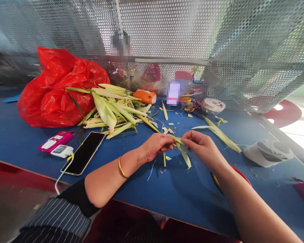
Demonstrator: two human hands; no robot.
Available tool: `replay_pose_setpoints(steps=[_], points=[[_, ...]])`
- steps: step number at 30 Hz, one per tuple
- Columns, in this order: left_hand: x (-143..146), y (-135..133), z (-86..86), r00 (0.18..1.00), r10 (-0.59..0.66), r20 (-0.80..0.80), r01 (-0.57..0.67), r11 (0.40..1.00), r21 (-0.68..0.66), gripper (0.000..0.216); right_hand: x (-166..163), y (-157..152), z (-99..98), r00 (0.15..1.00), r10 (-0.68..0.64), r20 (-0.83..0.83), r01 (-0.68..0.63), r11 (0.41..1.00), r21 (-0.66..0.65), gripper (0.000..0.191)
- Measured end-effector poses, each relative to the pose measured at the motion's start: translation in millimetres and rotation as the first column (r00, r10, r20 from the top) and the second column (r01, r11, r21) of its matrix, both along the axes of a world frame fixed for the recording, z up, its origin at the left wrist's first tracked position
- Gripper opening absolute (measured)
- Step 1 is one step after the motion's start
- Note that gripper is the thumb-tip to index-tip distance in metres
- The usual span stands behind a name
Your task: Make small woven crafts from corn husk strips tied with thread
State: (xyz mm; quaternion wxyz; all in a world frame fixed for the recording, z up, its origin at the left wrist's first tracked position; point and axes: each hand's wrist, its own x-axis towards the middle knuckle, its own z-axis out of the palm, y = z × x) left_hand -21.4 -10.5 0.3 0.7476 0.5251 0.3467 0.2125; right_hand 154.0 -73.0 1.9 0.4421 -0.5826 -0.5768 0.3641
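Husk strips: I have the pale green husk strips (pixel 177 141) near the middle of my view, raised between two hands above the blue table (pixel 139 189), with one loose end hanging down.
Left hand: the left hand (pixel 154 146) grasps the strips, its fingers curled and pinching them from the left; a gold bangle (pixel 123 167) circles that wrist.
Right hand: the right hand (pixel 202 145) pinches the same strips between thumb and fingers on the other side.
Scraps: I see small husk scraps (pixel 168 130) just beyond the hands.
Husk pile: the loose heap of husks (pixel 103 111) lies farther left, against a red plastic bag (pixel 55 91).
Phone: a dark-screened phone (pixel 84 153) lies near the left forearm, a white device (pixel 62 151) and a magenta item (pixel 56 141) beside it.
Right side: I make out a long husk (pixel 221 133), a white roll (pixel 214 105) and, nearer me, a wrapped roll (pixel 268 153).
Back: an orange packet (pixel 145 97) and a blurred lit screen (pixel 173 94) stand before the perforated metal panel (pixel 177 27).
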Motion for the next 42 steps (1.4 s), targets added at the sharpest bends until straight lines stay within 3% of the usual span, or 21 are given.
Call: replay_pose_setpoints(steps=[11,21,28,34,37,42], points=[[-1,2,-2.0,0.998,-0.064,-0.014,0.064,0.998,-0.021,0.015,-4,-2,5.2,0.997,-0.013,0.074,0.012,1.0,0.02,0.022],[-2,2,1.1,0.983,-0.14,0.116,0.162,0.964,-0.21,0.018,-5,-2,5.8,0.985,-0.068,0.161,0.038,0.983,0.182,0.019],[-1,-2,-1.7,0.985,-0.163,0.06,0.167,0.984,-0.061,0.024,-8,-3,-3.6,0.937,-0.157,0.313,0.063,0.955,0.29,0.025],[0,-6,-2.8,0.979,-0.205,-0.006,0.205,0.978,0.033,0.038,-11,-4,-4.6,0.908,-0.01,0.418,-0.126,0.947,0.297,0.018],[0,-7,-4.5,0.978,-0.207,-0.016,0.208,0.977,0.051,0.039,-12,-4,-3.5,0.937,-0.013,0.349,-0.089,0.958,0.274,0.013],[1,-6,-7.3,0.974,-0.224,-0.034,0.226,0.97,0.086,0.036,-12,-4,-2.1,0.996,-0.029,0.08,0.009,0.973,0.231,0.018]])
